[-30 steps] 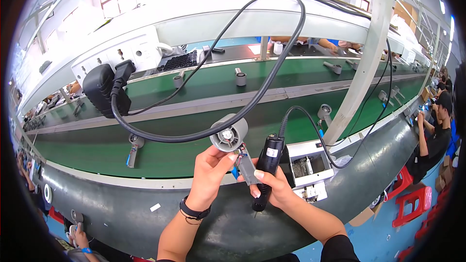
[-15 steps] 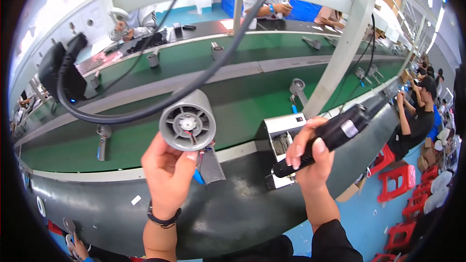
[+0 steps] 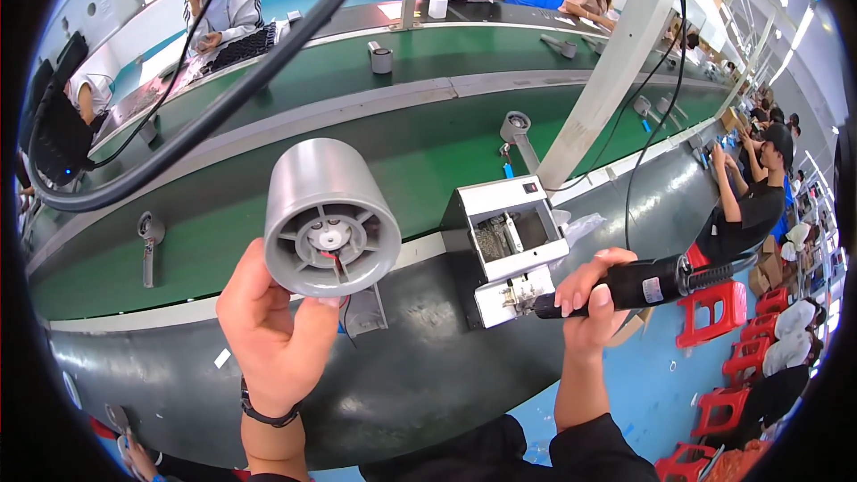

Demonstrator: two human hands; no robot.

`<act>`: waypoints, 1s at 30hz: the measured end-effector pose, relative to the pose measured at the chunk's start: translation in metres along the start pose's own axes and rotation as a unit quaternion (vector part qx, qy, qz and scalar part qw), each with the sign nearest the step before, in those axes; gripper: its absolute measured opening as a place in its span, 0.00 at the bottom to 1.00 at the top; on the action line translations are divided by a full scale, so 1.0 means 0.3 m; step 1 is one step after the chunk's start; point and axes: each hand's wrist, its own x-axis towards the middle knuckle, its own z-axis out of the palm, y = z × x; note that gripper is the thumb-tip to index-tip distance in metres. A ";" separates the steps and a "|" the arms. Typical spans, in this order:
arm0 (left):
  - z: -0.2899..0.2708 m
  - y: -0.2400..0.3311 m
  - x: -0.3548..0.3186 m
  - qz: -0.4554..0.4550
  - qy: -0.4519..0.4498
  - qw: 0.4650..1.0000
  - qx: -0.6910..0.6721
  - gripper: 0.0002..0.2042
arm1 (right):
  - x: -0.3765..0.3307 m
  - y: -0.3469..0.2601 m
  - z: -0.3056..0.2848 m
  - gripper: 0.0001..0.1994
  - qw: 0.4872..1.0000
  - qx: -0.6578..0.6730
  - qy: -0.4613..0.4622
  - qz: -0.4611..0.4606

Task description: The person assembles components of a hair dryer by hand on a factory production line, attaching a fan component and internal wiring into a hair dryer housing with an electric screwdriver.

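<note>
In the head view, the left hand (image 3: 281, 339) was closed around the lower side of a gray cylindrical housing (image 3: 326, 165), thumb at the lower rim. The housing was held up in front of the green conveyor belt (image 3: 214, 250), its open end facing the camera; spokes, a round hub and red and black wires were visible inside. A gray handle section (image 3: 368, 308) extended below the housing, partly hidden by it, above the dark workbench (image 3: 420, 366).

The right hand (image 3: 589, 308) gripped a black powered screwdriver (image 3: 641, 287) with its fingers wrapped around the narrower end. The tool lay nearly horizontal, its tip end directed left toward the white front plate (image 3: 507, 301) of a box-shaped feeder unit (image 3: 520, 193). Contact between tip and plate could not be determined.

The feeder unit stood at the bench's far edge, between the hands. Behind it, another gray fan unit (image 3: 515, 127) rested on the belt near a white post (image 3: 616, 71). Red stools (image 3: 714, 308) stood on the blue floor (image 3: 531, 424) at right.
</note>
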 end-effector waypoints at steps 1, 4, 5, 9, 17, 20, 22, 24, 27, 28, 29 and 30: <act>0.001 -0.005 0.000 0.000 -0.005 1.000 0.007 0.14 | -0.001 0.010 -0.003 0.24 1.000 0.009 -0.001 0.009; 0.007 -0.010 -0.005 0.008 -0.013 1.000 0.027 0.14 | 0.005 0.014 0.001 0.24 0.999 0.019 -0.021 0.039; 0.013 -0.009 -0.007 0.006 -0.016 0.999 0.027 0.14 | 0.015 0.011 -0.001 0.25 0.997 0.020 -0.044 0.057; 0.027 -0.014 -0.013 -0.012 -0.025 0.999 0.021 0.14 | 0.104 0.032 -0.007 0.27 0.962 0.089 -0.182 0.186; 0.085 -0.191 -0.115 -0.212 -0.114 0.968 -0.065 0.12 | 0.095 0.039 0.001 0.40 0.961 0.128 -0.147 0.195; 0.044 -0.327 -0.258 -0.332 -0.164 0.928 -0.053 0.08 | 0.069 0.009 0.017 0.41 0.982 0.076 -0.118 0.123; 0.060 -0.357 -0.311 -0.371 -0.179 0.907 -0.084 0.05 | 0.062 0.000 0.019 0.40 0.990 0.043 -0.097 0.094; 0.073 -0.371 -0.325 -0.386 -0.193 0.898 -0.088 0.05 | 0.064 0.013 0.009 0.40 0.990 0.041 -0.090 0.101; 0.078 -0.386 -0.327 -0.376 -0.217 0.897 -0.087 0.06 | 0.072 0.020 0.010 0.40 0.990 0.035 -0.084 0.111; 0.077 -0.399 -0.331 -0.373 -0.230 0.895 -0.077 0.06 | 0.071 0.019 0.006 0.39 0.989 0.039 -0.081 0.117; 0.072 -0.408 -0.342 -0.372 -0.242 0.894 -0.068 0.07 | 0.064 0.018 0.005 0.39 0.988 0.043 -0.078 0.125; 0.071 -0.411 -0.348 -0.375 -0.236 0.894 -0.071 0.07 | 0.057 0.016 0.008 0.39 0.990 0.045 -0.071 0.111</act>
